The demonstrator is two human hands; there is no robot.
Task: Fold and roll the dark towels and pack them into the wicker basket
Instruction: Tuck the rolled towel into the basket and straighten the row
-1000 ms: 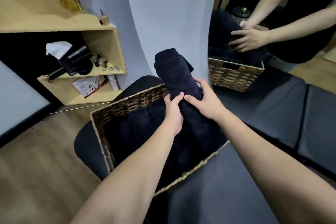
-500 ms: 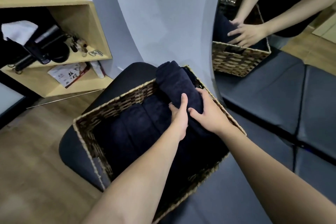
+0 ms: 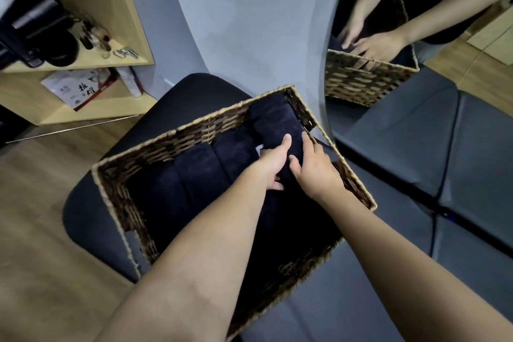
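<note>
Black brush-style Chinese characters, not clearly legible, on shelf booklet [image 3: 80,89].

Head view, steeply down and close over the basket [image 3: 177,144]

One wide-angle camera on the person's head faces forward and down, near enough that both forearms fill the lower frame. A mirror [image 3: 416,36] at upper right shows the same basket and hands from the opposite side; no second view overlaps.
</note>
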